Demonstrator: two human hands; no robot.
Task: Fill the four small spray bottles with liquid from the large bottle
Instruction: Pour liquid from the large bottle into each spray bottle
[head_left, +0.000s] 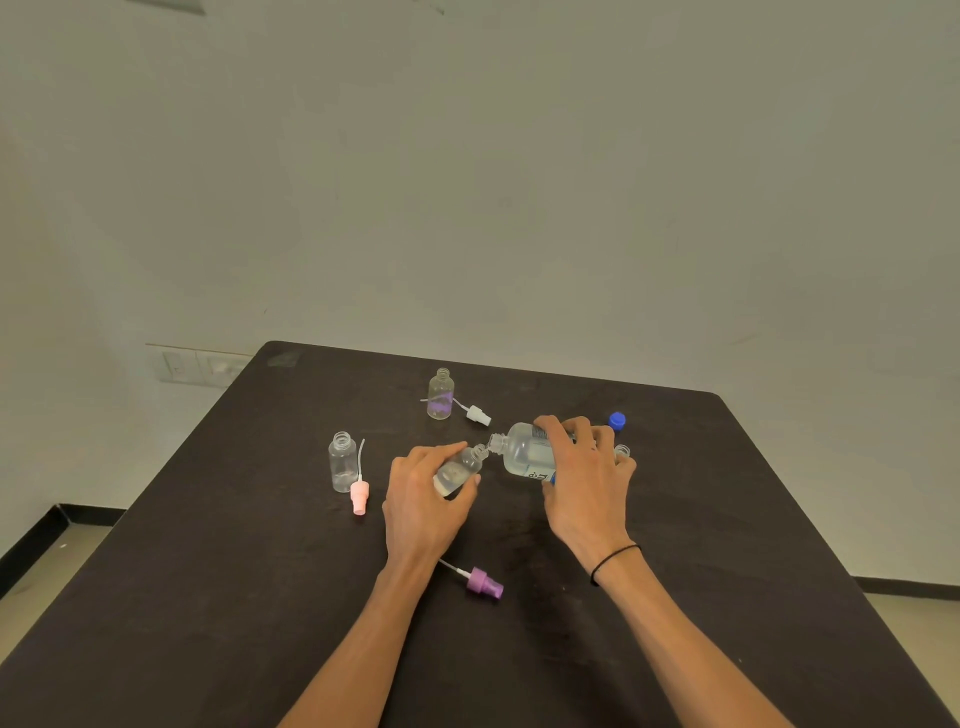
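Observation:
My left hand (423, 501) grips a small clear spray bottle (460, 470), tilted with its open neck up and to the right. My right hand (584, 475) holds the large clear bottle (522, 451) tipped on its side, its mouth touching the small bottle's neck. A little liquid shows in the small bottle. An uncapped small bottle (342, 461) stands at the left, another small bottle (440, 393) farther back. A fourth small bottle (622, 451) peeks out behind my right hand, mostly hidden.
Spray heads lie loose on the dark table (208, 597): a pink spray head (359, 496) by the left bottle, a white spray head (478, 414) by the far bottle, a purple spray head (483, 583) between my forearms. A blue cap (616, 420) sits behind my right hand.

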